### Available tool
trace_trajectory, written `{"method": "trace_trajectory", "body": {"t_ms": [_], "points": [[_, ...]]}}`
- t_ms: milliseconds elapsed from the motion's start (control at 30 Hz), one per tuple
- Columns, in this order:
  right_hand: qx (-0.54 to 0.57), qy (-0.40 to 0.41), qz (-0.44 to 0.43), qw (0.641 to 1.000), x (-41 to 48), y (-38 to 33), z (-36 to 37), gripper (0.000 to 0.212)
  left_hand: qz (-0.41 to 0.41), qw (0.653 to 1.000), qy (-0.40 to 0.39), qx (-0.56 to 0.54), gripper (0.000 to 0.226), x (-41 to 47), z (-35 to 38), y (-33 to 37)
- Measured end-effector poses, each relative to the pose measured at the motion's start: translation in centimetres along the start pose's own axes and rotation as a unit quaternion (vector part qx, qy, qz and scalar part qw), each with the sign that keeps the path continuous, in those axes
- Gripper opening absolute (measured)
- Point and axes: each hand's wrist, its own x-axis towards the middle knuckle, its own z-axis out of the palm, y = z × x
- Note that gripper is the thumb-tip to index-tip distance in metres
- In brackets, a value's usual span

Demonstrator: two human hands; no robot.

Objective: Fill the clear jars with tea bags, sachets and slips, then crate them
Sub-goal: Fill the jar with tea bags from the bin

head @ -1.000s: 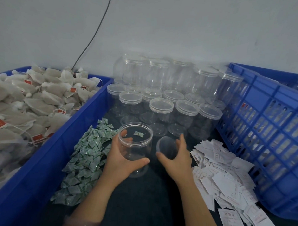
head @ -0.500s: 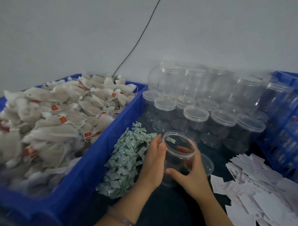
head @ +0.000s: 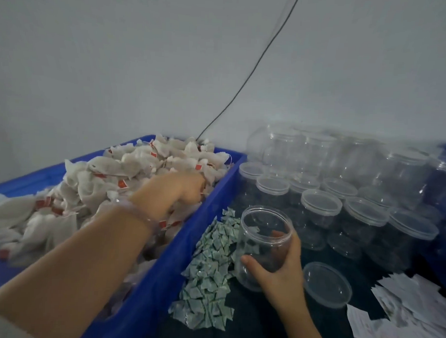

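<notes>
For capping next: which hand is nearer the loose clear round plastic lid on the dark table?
Right. The right hand, gripping the open clear plastic jar, is just left of the lid; the left hand is away among white tea bags.

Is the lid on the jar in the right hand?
No, the jar gripped by the right hand has an open mouth, and a lid lies loose beside it.

bin (head: 147, 290) blue | tea bags (head: 131, 165) white (red tags) | sachets (head: 210, 274) green
</notes>
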Motion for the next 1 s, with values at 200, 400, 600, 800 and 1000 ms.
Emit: {"method": "trace_trajectory", "body": {"t_ms": [200, 400, 600, 800, 1000], "points": [[-0.003, -0.003, -0.004, 1.0, -1.7, 1.8, 1.1, 0.11, 0.037, 0.996, -0.009, -0.083, 0.035, 2.3, 4.4, -3.7], [-0.004, 0.015, -0.016, 1.0, -1.9, 1.7, 1.0, 0.105, 0.005, 0.994, 0.104, -0.045, 0.014, 3.5, 5.0, -3.8], [0.004, 0.014, -0.008, 1.0, -2.1, 1.8, 1.0, 0.107, 0.041, 0.882, 0.274, -0.382, 0.016, 1.5, 2.1, -3.2], [0.002, 0.017, -0.011, 1.0, -2.1, 1.6, 1.1, 0.104, 0.228, 0.781, 0.066, -0.578, 0.018, -2.9, 0.9, 2.4], [0.01, 0.011, -0.006, 1.0, -2.2, 1.7, 1.0, 0.1, 0.345, 0.922, 0.074, -0.157, 0.014, -2.7, 4.3, 6.4]]}}
